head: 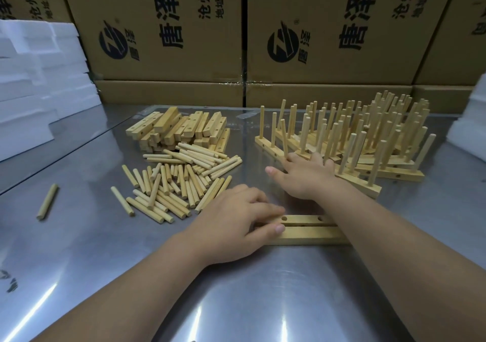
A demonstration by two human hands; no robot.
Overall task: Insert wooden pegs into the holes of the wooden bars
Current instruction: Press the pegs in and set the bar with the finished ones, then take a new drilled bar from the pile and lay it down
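Resting flat across two wooden bars [307, 227] that lay side by side near the front edge of the steel surface [263, 289], the left hand [236, 218] had its fingers straight and its thumb against the near bar; two empty holes showed in the far bar. The right hand [305, 176] reached toward the far right corner, fingers stretched out and thumb splayed, its tips touching the base of the pegged bars [368, 141] standing there, gripping nothing that could be seen. Loose pegs [178, 184] lay heaped at the middle, just left of both hands, with a stack of unfilled bars [178, 128] behind them toward the far edge. One stray peg [47, 201] lay near the left edge. Cardboard boxes [328, 26] stood beyond the far edge, and white foam blocks [39, 78] sat at the far left corner.
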